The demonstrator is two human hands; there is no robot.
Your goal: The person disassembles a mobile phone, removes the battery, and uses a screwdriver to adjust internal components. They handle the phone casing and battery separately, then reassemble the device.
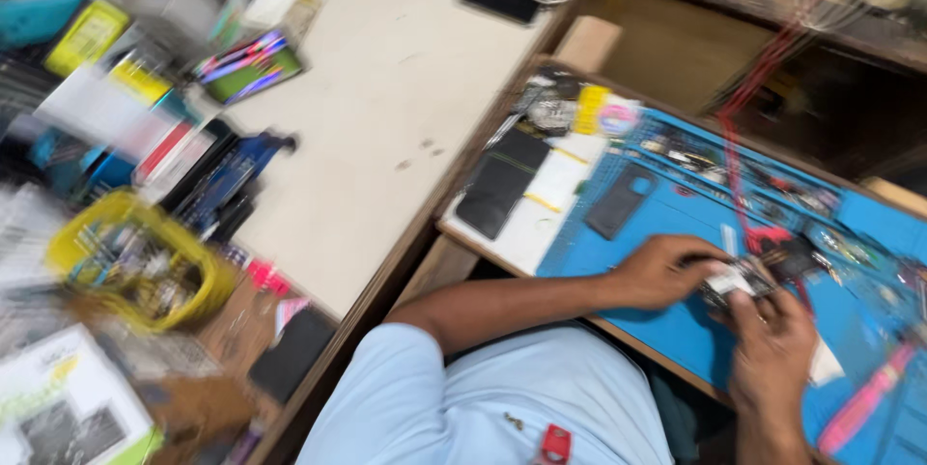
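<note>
Low and right in the blurred frame, the left hand and the right hand meet over a small dark device with a pale part, fingers closed around it from both sides. They work above a blue rubber work mat on a wooden bench. On the mat, towards the centre of the frame, lies a dark flat phone back cover; left of it, a black flat phone rests on a white sheet. A pink-handled tool lies at the lower right. A yellow plastic basket of small parts sits at the left edge.
</note>
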